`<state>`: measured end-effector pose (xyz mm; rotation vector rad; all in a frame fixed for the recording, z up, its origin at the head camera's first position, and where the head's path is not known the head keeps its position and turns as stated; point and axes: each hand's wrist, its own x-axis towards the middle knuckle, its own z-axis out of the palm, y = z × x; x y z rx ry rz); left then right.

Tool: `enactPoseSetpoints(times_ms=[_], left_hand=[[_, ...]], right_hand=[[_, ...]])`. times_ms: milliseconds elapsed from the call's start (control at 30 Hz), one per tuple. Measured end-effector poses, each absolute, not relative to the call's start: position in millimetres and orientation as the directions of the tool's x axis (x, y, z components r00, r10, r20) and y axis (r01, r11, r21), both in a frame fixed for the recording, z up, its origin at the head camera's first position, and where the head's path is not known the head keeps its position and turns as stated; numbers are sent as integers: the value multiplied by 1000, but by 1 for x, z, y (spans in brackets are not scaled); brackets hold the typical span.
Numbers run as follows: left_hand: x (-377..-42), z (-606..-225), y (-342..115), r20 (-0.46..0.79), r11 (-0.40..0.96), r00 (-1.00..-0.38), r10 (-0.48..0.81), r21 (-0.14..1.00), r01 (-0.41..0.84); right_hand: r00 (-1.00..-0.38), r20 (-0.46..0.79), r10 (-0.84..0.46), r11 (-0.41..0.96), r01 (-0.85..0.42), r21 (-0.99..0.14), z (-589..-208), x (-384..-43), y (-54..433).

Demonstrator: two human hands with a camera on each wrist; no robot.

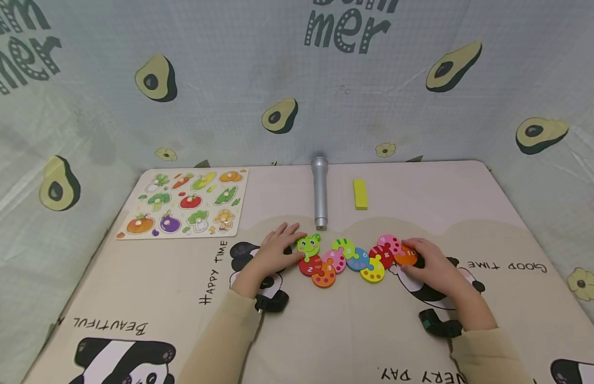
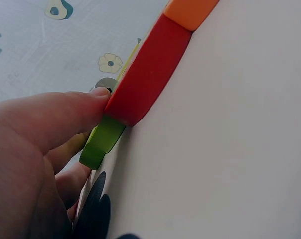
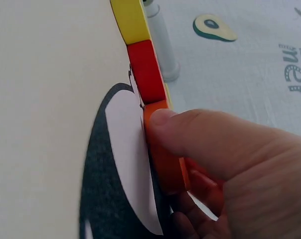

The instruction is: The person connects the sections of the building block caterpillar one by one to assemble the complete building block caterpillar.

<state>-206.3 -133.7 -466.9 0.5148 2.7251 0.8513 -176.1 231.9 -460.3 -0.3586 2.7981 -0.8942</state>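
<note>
A colourful caterpillar number puzzle (image 1: 358, 260) lies joined in a wavy chain on the table. Its green smiling head piece (image 1: 308, 245) is at the left end, above a red piece (image 2: 151, 69) numbered 2. My left hand (image 1: 273, 257) grips this end, thumb at the edge where red and green meet, fingers round the far side of the head. At the other end is the orange piece (image 1: 405, 256) numbered 10. My right hand (image 1: 436, 268) pinches it, with the thumb on its near edge (image 3: 163, 144) and fingers beyond.
A silver-grey microphone-shaped cylinder (image 1: 320, 189) lies behind the puzzle, with a yellow block (image 1: 360, 194) to its right. A vegetable peg board (image 1: 184, 204) sits at the back left. Avocado-printed cloth (image 1: 345, 133) hangs behind the panda-printed tabletop (image 1: 350, 330).
</note>
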Motion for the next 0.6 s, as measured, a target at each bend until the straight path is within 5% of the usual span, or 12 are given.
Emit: enactPoseSetpoints(times_ms=[600], left_hand=[[-206,-468,-135,-116,764,-908,402,589,263]], right_hand=[[-952,-117,-284,780,-159,-605,-466,-178,237]])
